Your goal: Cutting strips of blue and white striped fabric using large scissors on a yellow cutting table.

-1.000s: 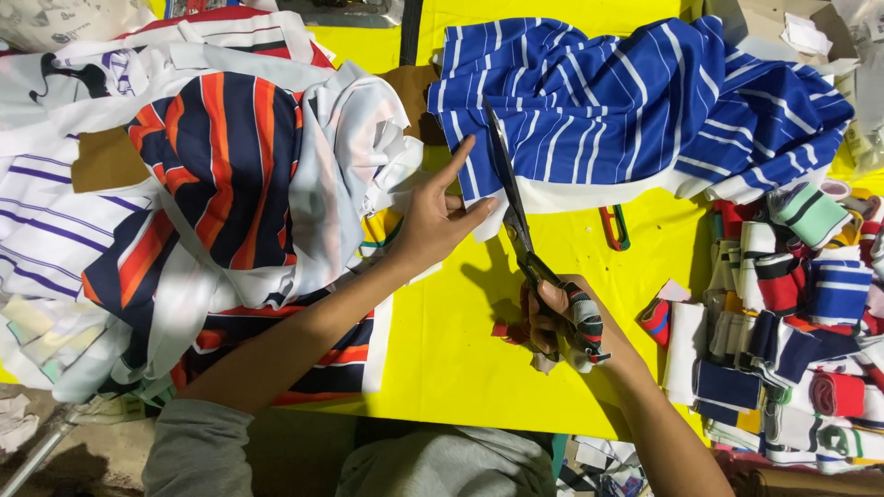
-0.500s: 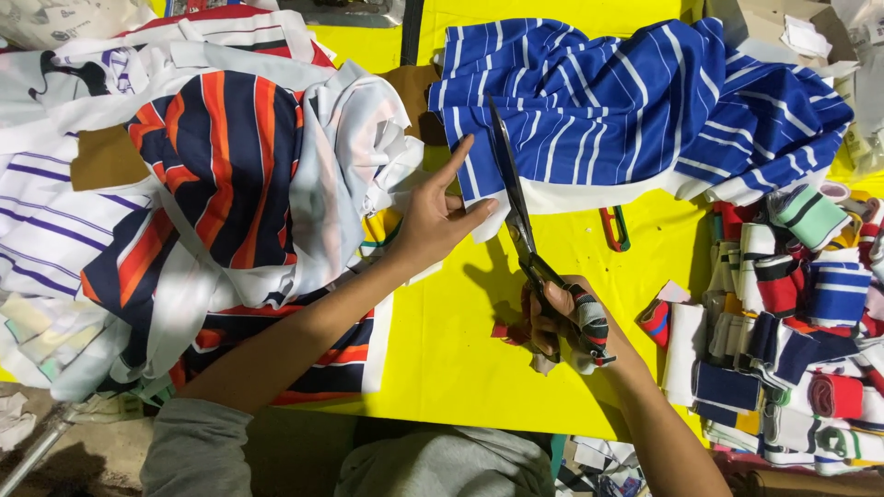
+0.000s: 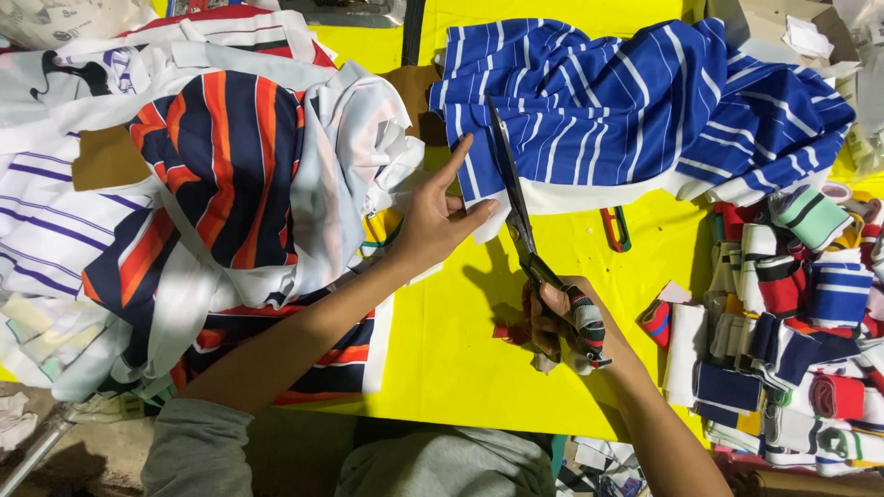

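Observation:
My right hand (image 3: 564, 317) grips the handles of long scissors (image 3: 517, 216), whose blades reach up into a blue fabric with white stripes (image 3: 635, 110) spread on a yellow table (image 3: 442, 350). My left hand (image 3: 437, 216) presses on the near left corner of that blue fabric, index finger stretched along its edge just left of the blades. The scissor handles are wrapped in striped cloth.
A heap of white, navy and orange striped fabric (image 3: 221, 175) lies at the left. Several folded striped cloth strips (image 3: 783, 313) are stacked at the right. A small red-and-green tool (image 3: 615, 228) lies on the table below the blue fabric. A cardboard box (image 3: 783, 28) sits far right.
The scissors have edged slightly further up into the blue striped fabric. My left hand stays pressed on the fabric's corner.

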